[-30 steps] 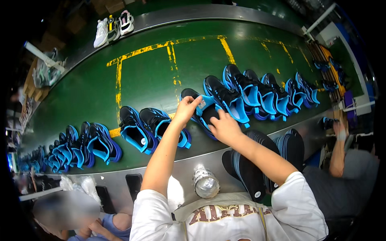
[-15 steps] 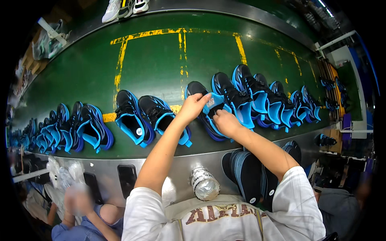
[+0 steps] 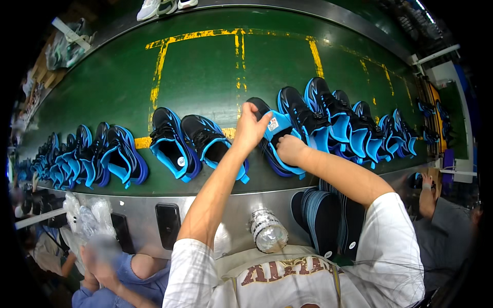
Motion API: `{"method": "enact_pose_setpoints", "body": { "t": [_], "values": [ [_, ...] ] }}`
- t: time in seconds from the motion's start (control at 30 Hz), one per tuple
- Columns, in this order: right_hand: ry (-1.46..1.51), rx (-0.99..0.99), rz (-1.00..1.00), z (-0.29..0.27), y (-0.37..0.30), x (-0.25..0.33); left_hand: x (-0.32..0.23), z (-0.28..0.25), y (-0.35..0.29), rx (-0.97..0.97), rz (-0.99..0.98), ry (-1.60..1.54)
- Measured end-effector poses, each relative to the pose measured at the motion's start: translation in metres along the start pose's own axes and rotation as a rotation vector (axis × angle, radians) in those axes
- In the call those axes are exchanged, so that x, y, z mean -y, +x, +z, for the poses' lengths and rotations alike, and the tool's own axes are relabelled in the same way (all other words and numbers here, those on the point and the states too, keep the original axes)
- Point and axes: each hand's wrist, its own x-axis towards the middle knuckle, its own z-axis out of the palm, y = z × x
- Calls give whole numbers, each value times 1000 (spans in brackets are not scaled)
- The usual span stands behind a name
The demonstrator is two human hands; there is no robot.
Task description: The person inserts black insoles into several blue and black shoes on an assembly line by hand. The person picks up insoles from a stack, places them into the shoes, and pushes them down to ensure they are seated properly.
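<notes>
A black and blue sneaker (image 3: 280, 165) sits on the green belt in front of me, its toe pointing away. My left hand (image 3: 250, 127) pinches the sneaker's light-blue tongue, which is pulled back so that its white label faces up. In the shoe's opening, my right hand (image 3: 291, 149) is curled with its fingertips down inside, where the collar and the hand itself hide them. A second sneaker (image 3: 303, 115) of the same kind stands close on the right. To the left of my left forearm lies a pair of matching sneakers (image 3: 175, 143).
More matching sneakers line the belt (image 3: 200, 77) on both sides. Along the near metal ledge are a phone (image 3: 168, 226), a clear wrapped roll (image 3: 269, 233) and stacked black insoles (image 3: 321, 220). A co-worker's hands (image 3: 100, 262) are at lower left; another's hand (image 3: 427, 185) is at far right.
My left hand has drawn the tongue flatter, so more of the label shows. My right hand stays in the shoe's opening. A co-worker's hand has come into sight at far right.
</notes>
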Motion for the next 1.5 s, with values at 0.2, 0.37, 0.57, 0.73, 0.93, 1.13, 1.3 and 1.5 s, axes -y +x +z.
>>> {"method": "enact_pose_setpoints", "body": {
  "t": [0.2,0.37,0.57,0.73,0.93,1.13,1.3,1.5],
  "values": [
    [351,154,-42,-29,-40,0,-10,5,-12,-23,624,747],
    [537,-486,150,10,-51,23,-19,11,-13,94,601,876],
    [848,-974,554,29,-100,84,-18,3,-35,62,732,1036],
    [990,-1010,490,46,-105,101,-29,-8,-66,35,828,955],
    [929,-984,377,6,-108,92,-30,-62,-23,-33,465,575],
    [914,-925,893,48,-213,97,-87,-107,-30,-101,-116,-711],
    [869,-645,1277,115,-286,155,-88,-68,-46,273,-173,-1034],
    [1074,-745,1304,128,-307,171,-81,61,-51,160,72,147]
  ]
}}
